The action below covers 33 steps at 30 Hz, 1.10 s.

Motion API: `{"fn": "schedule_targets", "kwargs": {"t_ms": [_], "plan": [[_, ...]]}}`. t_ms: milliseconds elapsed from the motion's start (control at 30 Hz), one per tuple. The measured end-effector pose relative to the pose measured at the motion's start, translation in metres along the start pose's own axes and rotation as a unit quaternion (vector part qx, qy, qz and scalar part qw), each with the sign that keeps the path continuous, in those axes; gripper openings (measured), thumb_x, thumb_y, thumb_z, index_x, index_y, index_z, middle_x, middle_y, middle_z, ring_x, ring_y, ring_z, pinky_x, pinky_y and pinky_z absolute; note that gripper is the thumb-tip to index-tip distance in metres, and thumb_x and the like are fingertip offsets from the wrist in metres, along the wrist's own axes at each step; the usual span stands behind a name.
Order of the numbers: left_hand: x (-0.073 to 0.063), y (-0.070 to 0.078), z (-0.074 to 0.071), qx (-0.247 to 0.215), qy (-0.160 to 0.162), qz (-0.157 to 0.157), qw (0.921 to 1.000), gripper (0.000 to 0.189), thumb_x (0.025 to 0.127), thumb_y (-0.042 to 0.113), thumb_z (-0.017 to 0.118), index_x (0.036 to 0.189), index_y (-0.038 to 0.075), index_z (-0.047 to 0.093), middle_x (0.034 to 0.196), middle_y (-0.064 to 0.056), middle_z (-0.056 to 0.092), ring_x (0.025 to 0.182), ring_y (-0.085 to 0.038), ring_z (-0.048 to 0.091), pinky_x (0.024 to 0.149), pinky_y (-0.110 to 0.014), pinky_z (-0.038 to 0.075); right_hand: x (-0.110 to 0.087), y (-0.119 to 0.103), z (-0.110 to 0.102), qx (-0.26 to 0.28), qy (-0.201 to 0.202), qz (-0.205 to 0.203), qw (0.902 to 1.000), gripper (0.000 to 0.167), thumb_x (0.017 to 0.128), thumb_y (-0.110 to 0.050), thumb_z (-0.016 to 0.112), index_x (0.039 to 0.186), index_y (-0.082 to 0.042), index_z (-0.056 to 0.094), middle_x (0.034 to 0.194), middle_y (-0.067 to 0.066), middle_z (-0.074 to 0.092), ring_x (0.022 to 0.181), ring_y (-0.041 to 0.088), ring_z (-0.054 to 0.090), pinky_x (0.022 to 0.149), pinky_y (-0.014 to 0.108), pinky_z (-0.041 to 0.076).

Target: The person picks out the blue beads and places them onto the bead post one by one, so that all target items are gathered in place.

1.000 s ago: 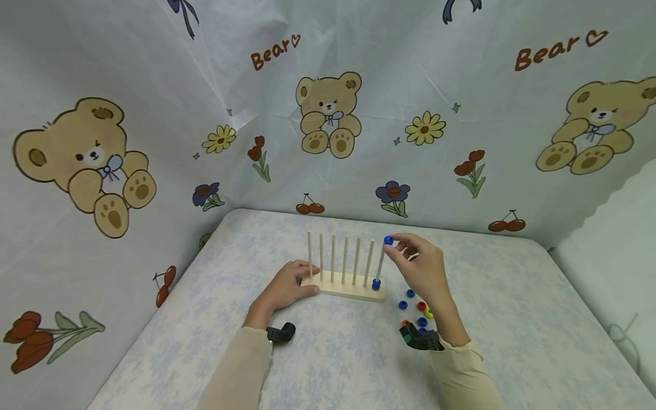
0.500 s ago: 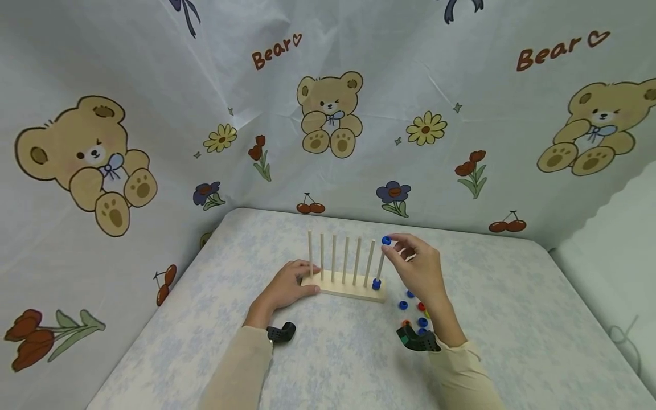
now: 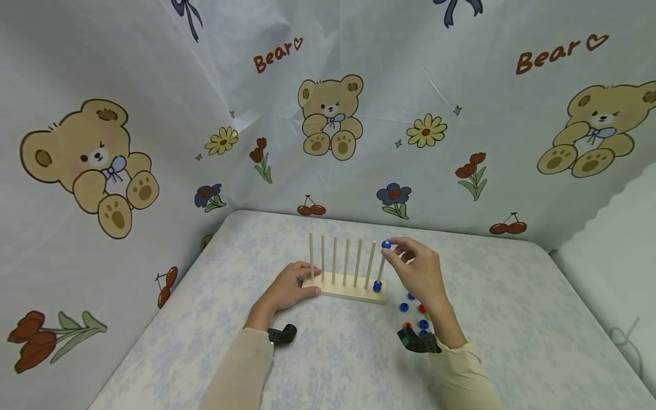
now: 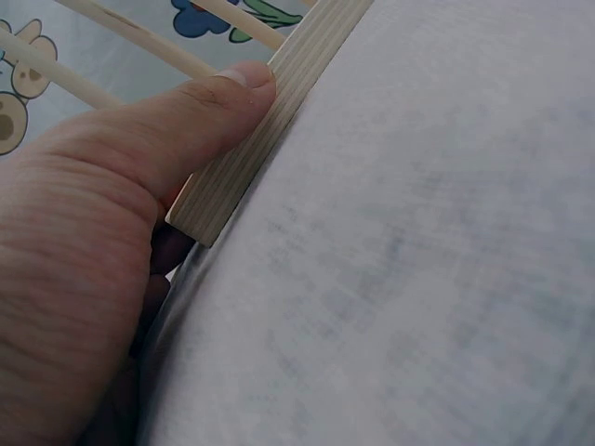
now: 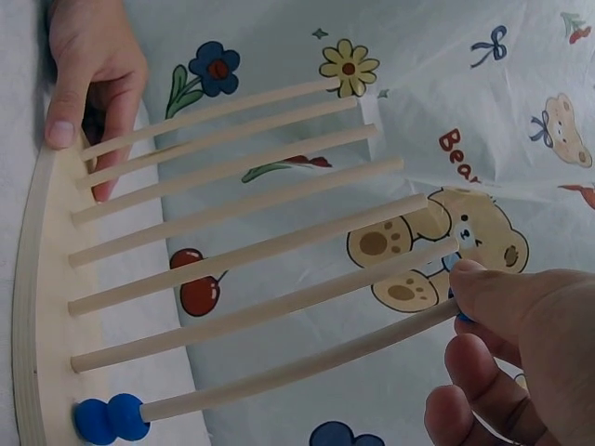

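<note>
We see a pale curtain (image 3: 389,85) printed with bears, flowers and cherries behind the whole scene, and in front of it a table (image 3: 348,364) with a mottled white and blue top. Two light sleeves, the left sleeve (image 3: 241,364) and the right sleeve (image 3: 463,370), reach in from the near side. Between the hands stands a wooden rack (image 3: 343,290), upright on the table, with seven slim pegs in a row along its base.

The right hand (image 3: 421,272) is nearly closed in a pinch at the top of the rightmost peg (image 5: 307,369), with thumb and fingertips meeting on a bead. The left hand (image 3: 288,286) grips the left end of the base, thumb along the near face and fingers round behind. On each wrist we notice a small dark device, the left device (image 3: 282,334) and the right device (image 3: 417,341).

Loose beads (image 3: 404,307) in blue, red, yellow and orange lie right of the rack, some partly covered by the right arm. Two blue beads (image 5: 98,421) sit touching at the foot of the rightmost peg. The pinched blue bead (image 3: 386,244) is at that peg's tip (how far it is threaded, we cannot tell, as the thumb covers most of it up close).
</note>
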<state>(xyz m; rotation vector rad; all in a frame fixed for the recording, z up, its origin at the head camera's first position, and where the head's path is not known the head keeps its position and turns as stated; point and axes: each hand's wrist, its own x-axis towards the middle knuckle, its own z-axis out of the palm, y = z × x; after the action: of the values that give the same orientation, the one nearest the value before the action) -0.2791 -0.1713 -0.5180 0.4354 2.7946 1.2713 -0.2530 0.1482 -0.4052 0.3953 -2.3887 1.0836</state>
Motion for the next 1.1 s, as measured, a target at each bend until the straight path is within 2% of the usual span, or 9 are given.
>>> {"fn": "schedule_targets", "kwargs": {"t_ms": [700,867,1100], "plan": [[-0.0012,-0.0022,-0.0001,0.006,-0.001,0.0,1.0,0.044,0.084,0.045,0.08,0.126,0.045,0.066,0.139,0.014,0.054,0.138,-0.017,0.043,0.116,-0.049,0.037,-0.0017,0.0026,0.0005,-0.002,-0.02,0.019,0.9996,0.03,0.09,-0.029,0.077,0.115,-0.012,0.074,0.083,0.001,0.067,0.073,0.014,0.06,0.057,0.024,0.046],[-0.001,-0.001,-0.0002,0.004,-0.001,0.004,1.0,0.045,0.084,0.045,0.08,0.127,0.043,0.065,0.141,0.013,0.053,0.139,-0.018,0.043,0.115,-0.05,0.037,0.0,0.0019,-0.0026,-0.007,-0.019,0.013,0.9997,0.03,0.09,-0.029,0.077,0.114,-0.012,0.075,0.083,0.001,0.068,0.072,0.015,0.06,0.055,0.024,0.045],[0.0008,-0.0019,0.0006,0.005,0.002,0.006,1.0,0.046,0.085,0.045,0.079,0.128,0.042,0.065,0.14,0.014,0.054,0.139,-0.017,0.043,0.115,-0.048,0.038,0.0011,-0.0002,-0.0086,-0.017,-0.001,0.002,0.9998,0.03,0.09,-0.031,0.077,0.115,-0.014,0.075,0.085,0.001,0.069,0.073,0.014,0.061,0.062,0.026,0.049]]}}
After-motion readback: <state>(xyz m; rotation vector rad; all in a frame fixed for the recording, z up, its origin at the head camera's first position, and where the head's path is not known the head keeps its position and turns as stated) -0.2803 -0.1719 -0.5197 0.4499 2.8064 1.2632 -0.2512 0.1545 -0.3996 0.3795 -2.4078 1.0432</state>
